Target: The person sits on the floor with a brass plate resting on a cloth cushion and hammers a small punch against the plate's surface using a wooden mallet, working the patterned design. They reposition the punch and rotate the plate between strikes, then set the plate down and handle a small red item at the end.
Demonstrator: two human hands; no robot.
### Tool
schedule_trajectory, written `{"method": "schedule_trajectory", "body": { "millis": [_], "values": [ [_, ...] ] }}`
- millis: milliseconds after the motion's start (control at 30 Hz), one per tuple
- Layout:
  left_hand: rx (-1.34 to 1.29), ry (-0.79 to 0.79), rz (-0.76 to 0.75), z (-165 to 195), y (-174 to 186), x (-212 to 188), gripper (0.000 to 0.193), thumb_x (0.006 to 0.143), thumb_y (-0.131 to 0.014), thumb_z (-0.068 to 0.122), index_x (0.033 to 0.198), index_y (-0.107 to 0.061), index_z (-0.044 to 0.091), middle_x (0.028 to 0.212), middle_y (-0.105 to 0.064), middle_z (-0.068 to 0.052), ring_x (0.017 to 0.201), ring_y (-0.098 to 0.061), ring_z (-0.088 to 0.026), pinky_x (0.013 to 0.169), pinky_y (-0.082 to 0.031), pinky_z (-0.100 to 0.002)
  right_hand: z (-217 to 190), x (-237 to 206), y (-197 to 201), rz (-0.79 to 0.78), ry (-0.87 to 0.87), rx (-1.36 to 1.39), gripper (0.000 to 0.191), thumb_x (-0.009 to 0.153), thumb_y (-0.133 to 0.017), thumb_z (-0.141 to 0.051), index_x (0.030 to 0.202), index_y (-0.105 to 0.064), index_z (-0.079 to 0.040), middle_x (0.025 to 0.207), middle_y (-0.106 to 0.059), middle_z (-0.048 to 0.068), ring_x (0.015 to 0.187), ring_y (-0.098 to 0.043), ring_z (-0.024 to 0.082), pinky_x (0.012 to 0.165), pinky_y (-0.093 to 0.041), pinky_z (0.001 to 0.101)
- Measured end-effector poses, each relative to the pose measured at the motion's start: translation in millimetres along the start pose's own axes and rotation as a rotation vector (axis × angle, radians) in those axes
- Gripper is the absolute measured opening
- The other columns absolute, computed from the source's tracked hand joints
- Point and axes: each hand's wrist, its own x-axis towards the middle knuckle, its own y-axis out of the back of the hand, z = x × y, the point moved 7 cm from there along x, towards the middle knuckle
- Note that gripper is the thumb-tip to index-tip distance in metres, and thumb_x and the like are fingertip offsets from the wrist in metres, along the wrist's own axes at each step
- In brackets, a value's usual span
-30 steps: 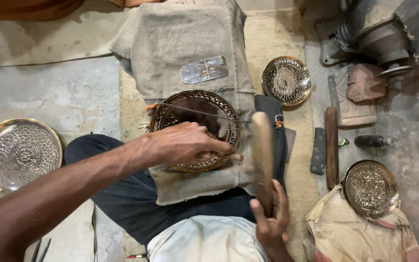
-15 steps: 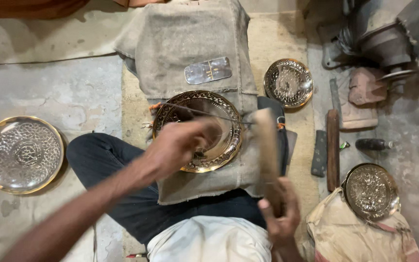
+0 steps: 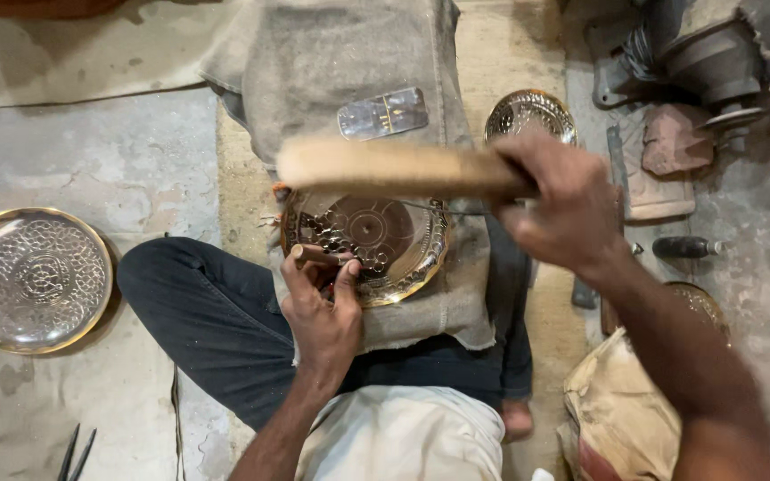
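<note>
While I sit cross-legged on the floor, my left hand is pinched shut on a small rod-shaped punch (thumb + fingers curled round it), tip end resting on the engraved brass plate. Plate is round, shiny metal w/ a dense embossed pattern and a gold-coloured rim; it lies on coarse grey cloth draped over my lap, approx. centre of view.

R hand is fisted tight on a flat wooden mallet, pale, smooth, long and blurred, held horizontal above the plate's far edge. Not touching the plate as far as I can tell.

Nearby:
- big round embossed tray, silvery w/ gold rim, on the concrete floor well to my left
- smaller patterned dish beyond the mallet, partly hidden by my R hand
- another round dish behind my R forearm, mostly covered
- clear, flat rectangular plastic piece on the burlap-like sacking ahead
- dark-handled tool on the floor at right
</note>
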Motion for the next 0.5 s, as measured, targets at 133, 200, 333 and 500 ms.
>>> {"method": "schedule_trajectory", "body": {
  "millis": [133,200,333,500],
  "values": [
    [0.027,-0.027,0.029,3.0,-0.6,-2.4,0.041,0.097,-0.069,-0.002,0.129,-0.043,-0.003,0.102,-0.075,-0.015,0.093,-0.076,-0.019,0.081,-0.061,-0.029,-7.9,27.3,-17.2,-0.345,0.004,0.017,0.037,0.092,-0.062,-0.021,0.126,-0.057,-0.007,0.089,-0.071,0.006,0.073,-0.071,0.017,0.066,-0.061,0.0351],
    [0.012,-0.039,0.031,4.3,-2.1,-2.2,0.032,0.097,-0.071,-0.002,0.122,-0.05,-0.002,0.1,-0.077,-0.015,0.093,-0.077,-0.019,0.082,-0.062,-0.029,-34.7,33.5,-9.8,-0.261,0.468,-0.599,0.041,0.085,-0.07,-0.037,0.115,-0.066,-0.01,0.091,-0.072,0.007,0.079,-0.071,0.022,0.066,-0.062,0.0439],
    [-0.02,0.111,-0.014,-4.3,-3.9,-0.3,0.038,0.093,-0.07,-0.002,0.127,-0.052,-0.004,0.092,-0.077,-0.012,0.084,-0.076,-0.016,0.069,-0.06,-0.027,-37.7,49.3,-0.6,-0.312,0.359,-0.447,0.033,0.1,-0.068,-0.024,0.126,-0.065,-0.006,0.099,-0.073,0.01,0.08,-0.069,0.022,0.067,-0.06,0.0401],
    [-0.055,-0.005,-0.111,1.9,-10.1,9.1,0.042,0.093,-0.063,-0.01,0.134,-0.055,-0.002,0.097,-0.078,-0.015,0.09,-0.078,-0.019,0.079,-0.065,-0.029,-23.6,37.0,5.8,-0.338,0.274,-0.432,0.032,0.097,-0.072,-0.028,0.122,-0.067,-0.009,0.097,-0.073,0.008,0.074,-0.066,0.02,0.064,-0.056,0.0372]
  ]
}}
